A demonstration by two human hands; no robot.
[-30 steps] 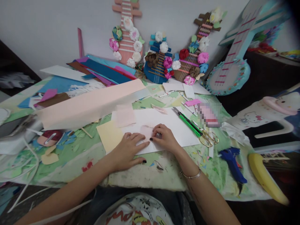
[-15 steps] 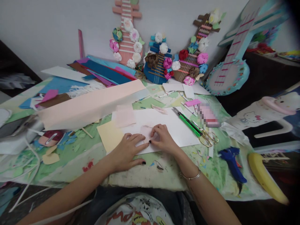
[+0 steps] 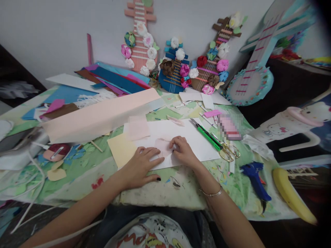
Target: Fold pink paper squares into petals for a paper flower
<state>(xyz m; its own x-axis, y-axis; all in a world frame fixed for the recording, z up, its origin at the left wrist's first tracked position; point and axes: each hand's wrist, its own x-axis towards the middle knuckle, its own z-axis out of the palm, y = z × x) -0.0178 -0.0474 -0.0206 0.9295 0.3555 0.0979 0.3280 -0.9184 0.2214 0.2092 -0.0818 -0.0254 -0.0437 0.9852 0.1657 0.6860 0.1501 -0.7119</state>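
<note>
My left hand (image 3: 144, 164) lies flat with fingers stretched out, its fingertips pressing on a small pale pink piece of paper (image 3: 160, 144) over a white sheet (image 3: 204, 148). Just right of that piece, my right hand (image 3: 184, 151) is closed, thumb and fingers curled together; whatever they hold, if anything, is hidden. A larger pale pink square (image 3: 139, 128) rests on the white sheet behind my left hand. Beside it a yellow sheet (image 3: 120, 148) sticks out. To the right lie a green utility knife (image 3: 208, 136) and gold-handled scissors (image 3: 229, 153).
At the right are a blue glue gun (image 3: 256, 181), a banana (image 3: 292, 196) and a white cup (image 3: 281, 129). A long pink paper strip (image 3: 100, 117) crosses the left side. Flower-decorated paper instruments (image 3: 176, 74) lean against the wall. A white cable (image 3: 38, 186) hangs at left.
My right hand has shifted slightly right, away from my left fingertips, and its thumb has drawn in toward the fingers. My left hand has stayed in place.
</note>
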